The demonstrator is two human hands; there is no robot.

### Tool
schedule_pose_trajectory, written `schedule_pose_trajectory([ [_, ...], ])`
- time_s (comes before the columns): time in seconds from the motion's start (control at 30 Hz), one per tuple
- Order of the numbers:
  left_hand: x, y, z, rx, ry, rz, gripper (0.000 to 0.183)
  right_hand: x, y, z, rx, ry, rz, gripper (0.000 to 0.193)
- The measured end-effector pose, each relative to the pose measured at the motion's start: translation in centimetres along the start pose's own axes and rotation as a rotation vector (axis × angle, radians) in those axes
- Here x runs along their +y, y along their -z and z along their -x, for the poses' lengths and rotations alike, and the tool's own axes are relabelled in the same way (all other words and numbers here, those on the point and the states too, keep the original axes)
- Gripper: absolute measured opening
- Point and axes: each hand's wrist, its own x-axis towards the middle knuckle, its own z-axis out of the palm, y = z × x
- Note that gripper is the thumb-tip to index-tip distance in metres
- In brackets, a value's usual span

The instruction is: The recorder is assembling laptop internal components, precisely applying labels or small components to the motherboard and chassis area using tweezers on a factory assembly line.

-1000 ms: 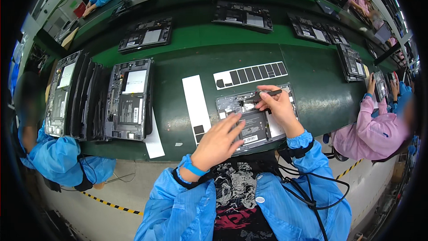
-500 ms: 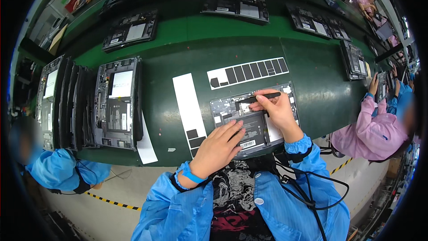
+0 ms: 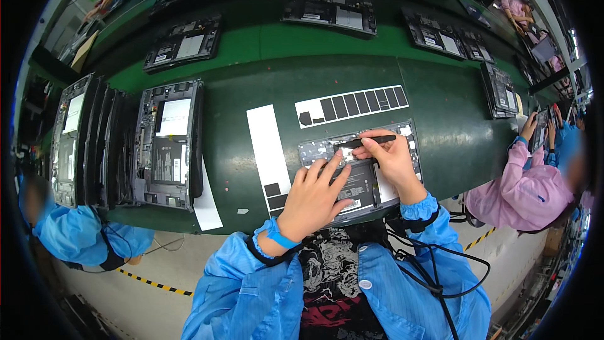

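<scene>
Green bench [image 3: 453,97] below: steady the open device [image 3: 362,181] with your spread left hand [image 3: 311,204]; right hand [image 3: 391,158] grips, apparently, black tweezers [image 3: 385,139].

On the black battery [image 3: 360,184] before you sits a white barcode label [image 3: 355,204], its print too small to read.

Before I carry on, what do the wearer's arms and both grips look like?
The left grip and right grip are bare hands, ungloved. A bright blue wristband circles the left wrist. The left sleeve and right sleeve are shiny blue, with gathered cuffs and black bands behind them. Black cables loop by the right sleeve; where they attach isn't clear.
</scene>
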Motion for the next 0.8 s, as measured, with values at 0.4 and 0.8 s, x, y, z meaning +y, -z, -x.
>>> schedule_pose_trajectory([
  [0.4,0.2,1.6,2.0,0.129,0.039,0.003,0.052,-0.2,-2.2,2.0,0.158,0.199,0.082,0.025],
  [0.8,-2.7,0.7,10.1,0.258,0.452,-0.257,0.052,2.1,-12.0,4.0,0.036,0.382,0.676,0.016],
])
